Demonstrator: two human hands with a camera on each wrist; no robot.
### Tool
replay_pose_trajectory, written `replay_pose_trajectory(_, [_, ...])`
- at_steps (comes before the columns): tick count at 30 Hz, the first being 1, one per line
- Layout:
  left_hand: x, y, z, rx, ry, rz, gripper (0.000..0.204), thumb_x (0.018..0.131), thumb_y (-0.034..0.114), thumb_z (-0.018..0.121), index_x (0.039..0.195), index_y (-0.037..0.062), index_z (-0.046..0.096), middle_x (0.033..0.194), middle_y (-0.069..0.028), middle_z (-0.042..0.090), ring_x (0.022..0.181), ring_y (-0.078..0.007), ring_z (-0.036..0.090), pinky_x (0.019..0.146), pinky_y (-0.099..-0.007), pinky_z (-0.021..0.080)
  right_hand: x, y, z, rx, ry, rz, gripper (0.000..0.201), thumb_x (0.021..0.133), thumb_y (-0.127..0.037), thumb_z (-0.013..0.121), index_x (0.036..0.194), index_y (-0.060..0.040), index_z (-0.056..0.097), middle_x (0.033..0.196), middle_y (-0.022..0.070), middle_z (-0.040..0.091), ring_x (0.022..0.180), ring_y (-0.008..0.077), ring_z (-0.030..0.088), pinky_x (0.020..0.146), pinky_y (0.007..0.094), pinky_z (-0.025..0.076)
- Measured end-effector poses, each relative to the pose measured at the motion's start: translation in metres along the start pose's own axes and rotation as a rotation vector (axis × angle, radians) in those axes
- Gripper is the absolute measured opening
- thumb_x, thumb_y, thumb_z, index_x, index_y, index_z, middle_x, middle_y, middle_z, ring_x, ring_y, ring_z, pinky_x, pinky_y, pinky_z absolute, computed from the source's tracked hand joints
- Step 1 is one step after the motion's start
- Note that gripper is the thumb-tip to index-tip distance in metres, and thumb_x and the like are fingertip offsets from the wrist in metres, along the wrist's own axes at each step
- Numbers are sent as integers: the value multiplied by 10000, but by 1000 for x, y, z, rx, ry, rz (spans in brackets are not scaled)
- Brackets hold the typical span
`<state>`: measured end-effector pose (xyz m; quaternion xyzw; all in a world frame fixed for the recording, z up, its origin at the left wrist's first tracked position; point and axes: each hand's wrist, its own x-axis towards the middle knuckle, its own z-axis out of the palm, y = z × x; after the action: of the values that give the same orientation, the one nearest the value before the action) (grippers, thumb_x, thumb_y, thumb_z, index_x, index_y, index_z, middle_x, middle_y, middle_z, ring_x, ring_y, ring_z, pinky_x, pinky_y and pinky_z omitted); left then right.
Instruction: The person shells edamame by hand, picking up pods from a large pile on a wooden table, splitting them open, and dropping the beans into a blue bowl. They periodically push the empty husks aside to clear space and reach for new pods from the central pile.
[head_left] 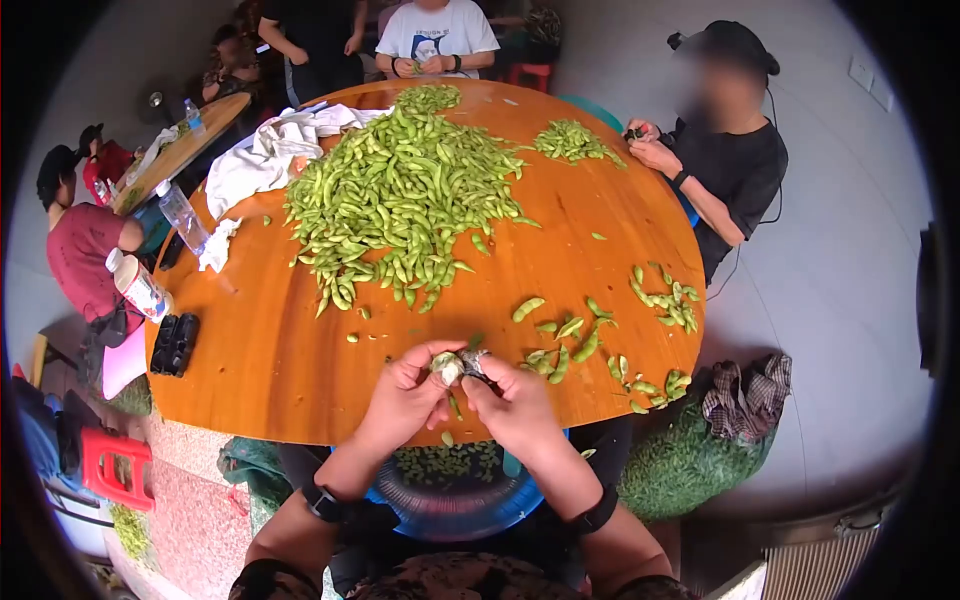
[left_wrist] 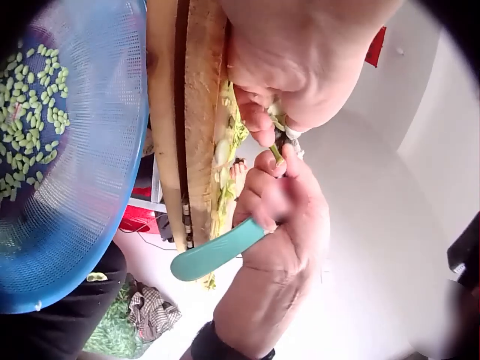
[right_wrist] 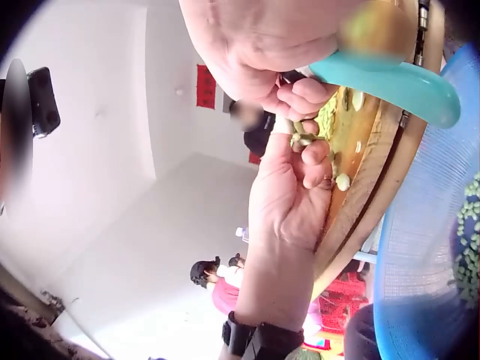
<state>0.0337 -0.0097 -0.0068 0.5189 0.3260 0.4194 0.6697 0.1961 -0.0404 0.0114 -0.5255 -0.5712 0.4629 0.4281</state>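
Note:
Over the near table edge, my left hand (head_left: 405,395) pinches a green bean pod (left_wrist: 277,154) between thumb and fingers. A white wrap (right_wrist: 283,125) covers the left thumb tip. My right hand (head_left: 512,400) meets it at the fingertips and grips a tool by its curved teal handle (left_wrist: 217,249), which sticks out below the palm. The tool's working end is mostly hidden by the fingers. Below both hands, a blue mesh basket (left_wrist: 112,187) holds shelled beans (left_wrist: 30,112). Loose pods (head_left: 565,345) lie just beyond the right hand.
A large heap of pods (head_left: 400,190) covers the middle of the round wooden table (head_left: 250,350). At the left stand bottles (head_left: 183,215), a black case (head_left: 175,345) and a white cloth (head_left: 262,160). A person (head_left: 740,150) sits at the right, above a full sack (head_left: 690,465).

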Motion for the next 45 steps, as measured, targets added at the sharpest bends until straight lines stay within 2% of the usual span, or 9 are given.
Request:
replay_pose_trajectory(14, [1,-6,-1,-40,138,-10,331,949,14,351,1207,38,557,797,10,536,644,-56,510,534,-180,399,9,-3,-23,179,256,-22,189,895,-56,565,1067,-27,637,764,-40,585,690,51,528,630,214,450])
replay_pose_trajectory(16, [0,-13,-8,379,147,285,305,911,-24,402,1124,54,607,892,-28,575,775,-122,551,669,-232,451,18,2,-53,-62,380,-137,202,895,-67,559,1078,-16,629,752,15,612,669,88,554,623,237,455])
replay_pose_trajectory(18, [-9,1,-12,633,165,365,288,860,-42,457,1085,44,615,932,-66,575,818,-193,552,730,-287,455,19,-2,-77,-609,443,-192,165,850,-55,554,996,-3,610,845,214,638,733,358,640,639,386,512])
replay_pose_trajectory(22, [-21,24,-33,1152,455,578,301,740,-76,531,1001,31,637,1020,-146,584,916,-352,541,838,-407,451,18,-12,-57,-961,266,-426,224,819,-64,530,1032,-29,588,807,192,634,723,385,626,615,458,506])
replay_pose_trajectory(26, [-21,22,-55,1333,663,475,329,705,-80,515,1000,5,633,1054,-163,615,965,-390,538,885,-427,436,25,-7,-21,-992,-122,-340,248,816,-75,555,1059,-30,579,740,191,621,699,387,619,617,479,494])
replay_pose_trajectory(29, [-23,22,-51,1295,332,459,355,707,-63,533,1044,-4,626,1111,-175,614,999,-370,554,904,-421,440,24,0,-25,-1055,-57,-387,221,812,-87,541,1020,-27,584,663,184,604,659,371,625,582,479,494])
replay_pose_trajectory(35, [-29,15,4,1111,106,466,198,784,23,602,976,22,652,1053,-154,628,971,-344,580,852,-412,480,15,17,-86,-1174,142,-242,110,819,-101,533,895,-34,578,804,203,625,712,376,630,617,482,511])
replay_pose_trajectory(41, [51,32,-7,1310,324,302,108,804,98,633,885,27,633,937,-172,607,809,-386,609,714,-442,516,13,14,-106,-1094,301,-123,153,845,-87,547,966,-8,596,866,212,630,775,398,615,668,466,508])
replay_pose_trajectory(45, [88,16,-24,1496,320,168,147,823,130,633,890,5,592,966,-202,582,782,-384,621,706,-450,524,6,6,-92,-805,232,-397,209,832,-47,552,1031,5,587,876,231,629,773,406,618,667,467,511])
